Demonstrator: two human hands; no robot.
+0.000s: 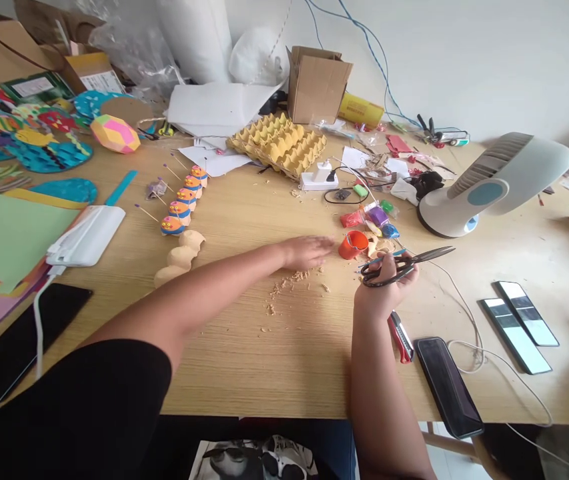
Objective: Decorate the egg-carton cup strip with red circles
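My left hand (309, 253) reaches across the table with its fingers stretched out flat. Small tan shavings (291, 283) lie below it on the wood. Just past the fingertips stands a red cup (353, 245). A pair of black-handled scissors (431, 255) is in my right hand (389, 285), blades pointing right. Behind that hand are tan scraps (375, 247) and bags of coloured clay (378, 215). To the left, painted egg-carton caterpillars (180, 210) with cotton swabs stand in a row behind plain carton cups (183, 257).
A yellow egg tray (281, 143) and a cardboard box (318, 83) are at the back. A white fan (489, 187) stands right. A red utility knife (401, 338) and a phone (448, 385) lie by my right forearm. A power bank (89, 235) is left.
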